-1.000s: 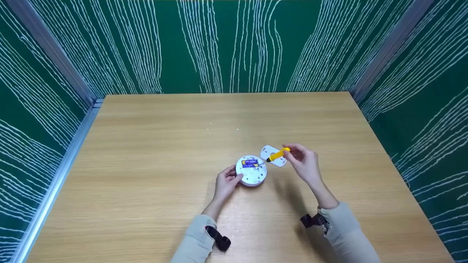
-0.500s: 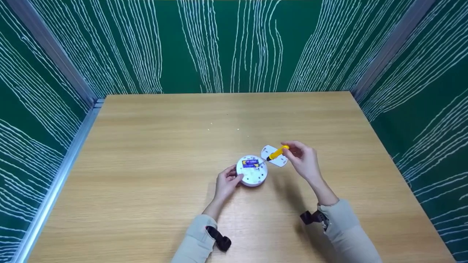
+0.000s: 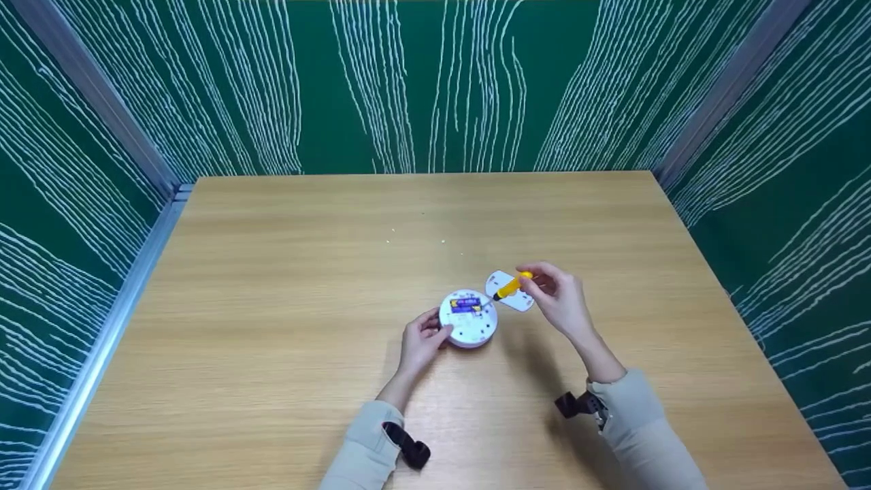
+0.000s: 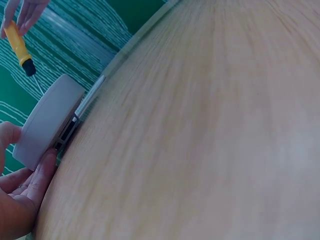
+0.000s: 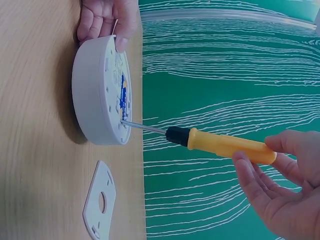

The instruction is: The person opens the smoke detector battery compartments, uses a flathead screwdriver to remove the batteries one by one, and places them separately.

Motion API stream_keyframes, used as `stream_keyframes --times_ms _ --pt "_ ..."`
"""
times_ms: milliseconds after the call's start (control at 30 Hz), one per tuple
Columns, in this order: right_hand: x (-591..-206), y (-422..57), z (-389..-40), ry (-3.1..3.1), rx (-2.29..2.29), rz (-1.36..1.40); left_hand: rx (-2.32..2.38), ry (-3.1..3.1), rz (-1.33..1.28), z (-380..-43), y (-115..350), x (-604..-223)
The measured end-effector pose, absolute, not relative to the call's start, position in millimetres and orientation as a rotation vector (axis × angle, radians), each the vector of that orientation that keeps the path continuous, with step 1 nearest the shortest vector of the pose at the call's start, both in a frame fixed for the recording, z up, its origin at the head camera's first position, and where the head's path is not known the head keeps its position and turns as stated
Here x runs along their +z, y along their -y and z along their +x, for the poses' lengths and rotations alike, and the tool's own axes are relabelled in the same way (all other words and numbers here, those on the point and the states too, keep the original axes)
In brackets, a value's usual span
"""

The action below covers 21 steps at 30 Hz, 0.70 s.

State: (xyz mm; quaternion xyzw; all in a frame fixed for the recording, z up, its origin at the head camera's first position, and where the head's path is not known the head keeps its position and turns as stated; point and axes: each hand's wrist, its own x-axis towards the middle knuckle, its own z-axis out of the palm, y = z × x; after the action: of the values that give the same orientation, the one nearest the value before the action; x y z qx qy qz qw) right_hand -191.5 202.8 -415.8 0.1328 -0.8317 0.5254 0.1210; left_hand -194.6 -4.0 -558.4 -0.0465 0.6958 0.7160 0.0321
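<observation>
On the wood-grain surface (image 3: pixel 272 306), the left hand (image 3: pixel 418 342) pinches the rim of one round white battery-powered device (image 3: pixel 471 330), thumb on its upturned face and fingers along its side. The device's battery compartment holds two purple-and-yellow batteries (image 3: pixel 466 305), lying side by side. Just right of them, the metal tip of one yellow-handled screwdriver (image 3: pixel 512 287) touches the face. One white plate (image 3: pixel 518 300) with a central hole lies beside the device, partly hidden below the screwdriver. Farthest right, the right hand (image 3: pixel 563 304) pinches the handle's end between thumb and fingertips.
</observation>
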Motion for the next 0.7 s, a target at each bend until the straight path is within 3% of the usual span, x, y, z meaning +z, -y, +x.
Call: stream_keyframes --times_ms 467,700 --pt "-454 -217 -209 2.326 1.526 0.328 2.196 -2.105 -0.171 -184 4 -530" --pt "-459 -219 -209 2.284 1.553 0.277 2.193 -2.093 -0.192 -190 4 -548"
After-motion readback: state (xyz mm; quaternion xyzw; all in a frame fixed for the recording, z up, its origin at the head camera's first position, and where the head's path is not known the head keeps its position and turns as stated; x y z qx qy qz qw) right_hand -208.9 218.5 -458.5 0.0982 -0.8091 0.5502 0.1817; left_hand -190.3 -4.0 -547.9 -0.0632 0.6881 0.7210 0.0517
